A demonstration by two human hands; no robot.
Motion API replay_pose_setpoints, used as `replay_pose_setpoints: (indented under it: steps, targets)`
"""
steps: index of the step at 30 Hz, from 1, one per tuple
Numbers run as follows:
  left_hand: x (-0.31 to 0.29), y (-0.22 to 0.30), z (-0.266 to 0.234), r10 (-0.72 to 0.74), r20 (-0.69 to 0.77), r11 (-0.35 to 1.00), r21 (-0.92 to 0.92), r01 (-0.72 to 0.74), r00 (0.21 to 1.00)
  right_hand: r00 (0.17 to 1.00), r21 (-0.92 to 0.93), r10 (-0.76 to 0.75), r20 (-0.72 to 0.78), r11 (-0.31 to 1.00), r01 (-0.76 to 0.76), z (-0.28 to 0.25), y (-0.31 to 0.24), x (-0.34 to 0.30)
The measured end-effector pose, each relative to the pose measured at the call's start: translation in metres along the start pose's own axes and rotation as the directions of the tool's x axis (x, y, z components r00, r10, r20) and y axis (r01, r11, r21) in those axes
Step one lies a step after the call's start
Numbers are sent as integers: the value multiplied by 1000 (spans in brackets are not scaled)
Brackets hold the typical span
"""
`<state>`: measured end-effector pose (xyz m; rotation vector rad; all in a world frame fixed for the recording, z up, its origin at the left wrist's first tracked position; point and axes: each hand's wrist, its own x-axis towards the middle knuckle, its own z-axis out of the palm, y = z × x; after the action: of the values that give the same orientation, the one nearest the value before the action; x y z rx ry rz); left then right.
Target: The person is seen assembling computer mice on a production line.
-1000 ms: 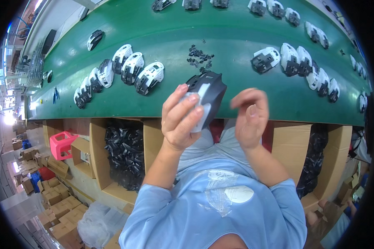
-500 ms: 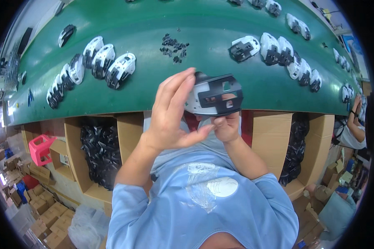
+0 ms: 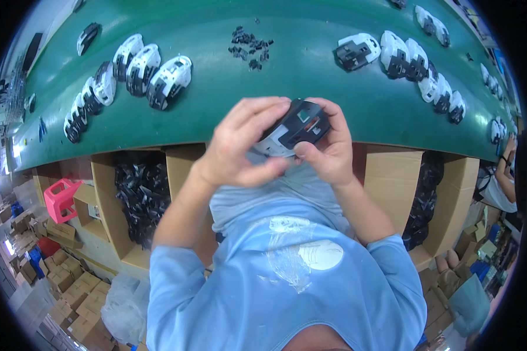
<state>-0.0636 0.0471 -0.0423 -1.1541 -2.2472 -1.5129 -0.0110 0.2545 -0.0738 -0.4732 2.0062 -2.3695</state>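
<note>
Between my hands, at the near edge of the green table, is a curved black-and-white plastic shell with rectangular openings, tilted up to the right. My right hand wraps its right side, the thumb pressing on the near face and the fingers behind the far edge. Along the left side lie the fingers of my left hand, with its thumb stretched out below the white part. Its fingertips partly cover the shell there. Beyond my hands, a scattered pile of small black pieces lies on the green table.
Rows of similar shells stand left and right. Under the table edge, cardboard boxes hold black parts at left and right. A pink plastic stool is at far left. Another person's arm shows at far right.
The shell has turned and tilted up to the right. My right hand has moved from beneath it to around its right side. The whole view has shifted slightly.
</note>
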Motion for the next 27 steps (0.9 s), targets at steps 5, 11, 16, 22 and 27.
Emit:
replay_pose_setpoints:
  steps: [5,11,16,22,27]
  targets:
    - [-7,11,8,-104,-131,993,-70,96,986,979,360,119,-166,931,-53,17,-5,-7]
    - [-2,21,-17,-563,355,427,-648,630,746,984,412,181,1,896,-165,0,-28,2]
    - [3,16,-21,-469,487,398,-627,669,736,968,-361,-144,204,908,211,-17,-38,21]
    - [7,24,-21,-81,199,991,-90,101,977,950,-420,-269,161,852,313,-18,-37,22]
    - [5,31,-22,-29,171,992,-120,50,985,929,-363,-315,195,856,367,-20,-41,21]
